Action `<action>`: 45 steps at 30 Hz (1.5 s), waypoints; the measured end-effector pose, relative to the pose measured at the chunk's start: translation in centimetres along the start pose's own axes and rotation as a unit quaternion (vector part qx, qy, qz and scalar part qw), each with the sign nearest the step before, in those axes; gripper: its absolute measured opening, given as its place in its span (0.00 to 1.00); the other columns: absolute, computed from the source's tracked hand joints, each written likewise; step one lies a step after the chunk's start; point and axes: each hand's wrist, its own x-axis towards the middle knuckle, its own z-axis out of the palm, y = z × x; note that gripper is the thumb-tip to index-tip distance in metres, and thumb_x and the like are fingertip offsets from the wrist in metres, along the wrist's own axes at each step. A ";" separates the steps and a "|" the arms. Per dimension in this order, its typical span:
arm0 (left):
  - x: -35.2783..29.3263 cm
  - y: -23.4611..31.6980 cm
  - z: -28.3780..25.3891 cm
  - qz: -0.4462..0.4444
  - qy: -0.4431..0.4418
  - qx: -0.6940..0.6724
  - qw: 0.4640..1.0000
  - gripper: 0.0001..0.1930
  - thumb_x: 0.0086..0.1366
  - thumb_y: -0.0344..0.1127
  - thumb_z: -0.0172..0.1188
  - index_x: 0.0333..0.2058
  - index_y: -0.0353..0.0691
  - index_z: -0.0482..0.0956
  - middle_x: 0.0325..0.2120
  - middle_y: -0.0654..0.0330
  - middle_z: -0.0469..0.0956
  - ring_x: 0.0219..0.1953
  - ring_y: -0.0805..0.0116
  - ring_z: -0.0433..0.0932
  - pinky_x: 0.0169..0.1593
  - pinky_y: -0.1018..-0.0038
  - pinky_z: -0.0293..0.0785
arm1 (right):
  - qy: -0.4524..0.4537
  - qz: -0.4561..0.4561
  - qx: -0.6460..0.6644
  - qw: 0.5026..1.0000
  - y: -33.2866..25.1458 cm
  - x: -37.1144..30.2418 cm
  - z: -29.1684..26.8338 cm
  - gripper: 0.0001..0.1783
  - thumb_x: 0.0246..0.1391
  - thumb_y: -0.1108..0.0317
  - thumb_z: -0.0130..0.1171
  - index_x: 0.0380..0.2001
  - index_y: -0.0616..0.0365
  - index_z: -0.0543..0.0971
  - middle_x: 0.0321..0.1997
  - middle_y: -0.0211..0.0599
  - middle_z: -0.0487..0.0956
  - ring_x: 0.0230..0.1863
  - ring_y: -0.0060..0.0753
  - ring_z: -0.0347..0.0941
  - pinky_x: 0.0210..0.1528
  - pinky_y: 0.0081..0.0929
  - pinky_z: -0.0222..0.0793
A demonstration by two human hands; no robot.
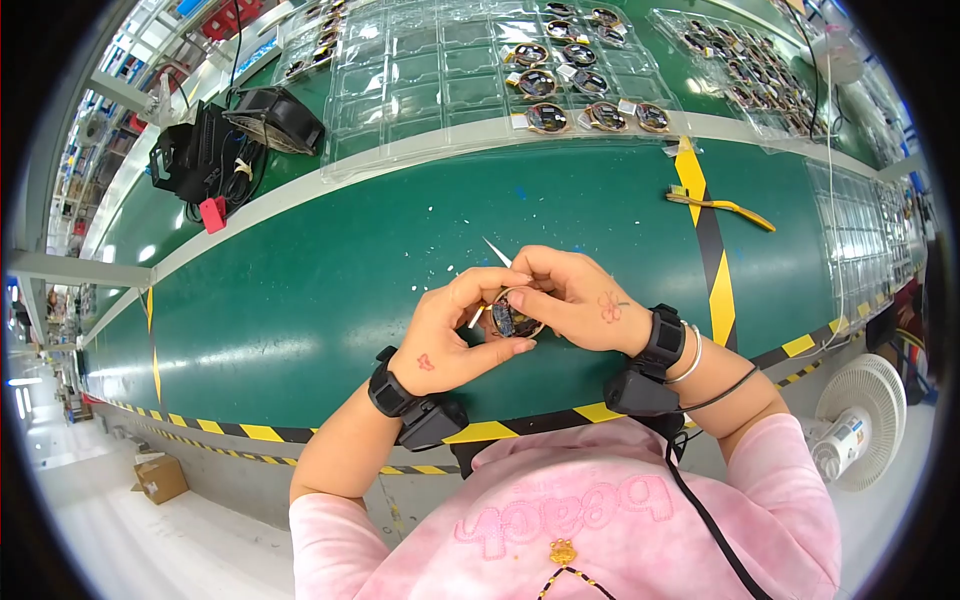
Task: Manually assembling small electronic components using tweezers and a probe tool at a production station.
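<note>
Both my hands meet over the green bench. Between them is a round electronic module (513,314) with a gold-coloured rim and dark circuitry inside, like a watch body. My left hand (447,327) grips it from the left, with fingers curled behind it and the thumb along its lower edge. My right hand (582,300) is closed at its right side, with the thumb pressed on its upper face. A thin white pointed piece (496,251) sticks out beyond my right fingers; its other end is hidden. A small white tab (475,317) shows at the module's left edge.
Clear plastic trays (420,80) with several similar round modules lie beyond the ledge. A yellow toothbrush (728,207) rests at the right, across striped tape. Stacked clear trays (868,235) stand far right. A black fan (276,120) is at the back left; small white scraps dot the bench.
</note>
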 end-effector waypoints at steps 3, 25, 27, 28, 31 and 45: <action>0.6 -0.1 -0.1 0.011 -0.014 -0.003 1.000 0.34 0.49 0.19 0.70 0.56 0.37 0.69 0.49 0.57 0.76 0.52 0.69 0.74 0.55 0.73 0.70 | 0.016 -0.020 -0.011 1.000 1.0 0.1 0.1 0.05 0.62 0.70 0.54 0.36 0.60 0.72 0.29 0.24 0.74 0.30 0.12 0.68 0.28 0.17 0.65; -0.3 0.2 -0.3 0.001 -0.043 0.040 0.998 0.34 0.46 0.16 0.70 0.53 0.35 0.68 0.47 0.53 0.77 0.51 0.65 0.76 0.56 0.70 0.70 | 0.008 -0.076 -0.123 0.990 0.1 -0.2 0.4 0.10 0.59 0.65 0.56 0.30 0.61 0.72 0.20 0.39 0.73 0.20 0.30 0.68 0.24 0.30 0.62; -0.4 0.2 -0.3 -0.005 -0.046 0.050 0.998 0.34 0.47 0.16 0.70 0.53 0.35 0.67 0.47 0.53 0.77 0.51 0.65 0.76 0.56 0.70 0.70 | 0.003 -0.069 -0.127 0.989 -0.1 -0.2 0.2 0.11 0.58 0.64 0.55 0.29 0.61 0.72 0.20 0.41 0.73 0.20 0.35 0.69 0.24 0.32 0.62; -0.4 0.1 -0.2 -0.009 -0.044 0.031 0.999 0.33 0.47 0.16 0.70 0.53 0.35 0.67 0.47 0.53 0.77 0.51 0.65 0.76 0.56 0.71 0.70 | -0.004 -0.063 -0.131 0.989 -0.3 -0.2 0.2 0.12 0.58 0.62 0.54 0.28 0.61 0.72 0.20 0.42 0.74 0.21 0.39 0.70 0.25 0.33 0.63; -0.5 -0.4 -0.1 -0.018 -0.041 -0.007 0.999 0.33 0.47 0.16 0.70 0.52 0.35 0.67 0.47 0.54 0.77 0.51 0.66 0.76 0.55 0.71 0.71 | -0.011 -0.063 -0.135 0.989 -0.2 -0.2 0.1 0.13 0.57 0.61 0.54 0.27 0.61 0.72 0.20 0.44 0.74 0.21 0.44 0.71 0.25 0.36 0.63; -0.4 -0.2 0.0 0.011 -0.039 -0.003 0.999 0.31 0.48 0.19 0.71 0.52 0.35 0.71 0.45 0.54 0.78 0.48 0.68 0.77 0.51 0.73 0.73 | 0.003 -0.085 -0.110 0.990 -0.2 -0.2 0.4 0.13 0.57 0.62 0.55 0.26 0.60 0.72 0.19 0.42 0.73 0.21 0.43 0.70 0.25 0.34 0.63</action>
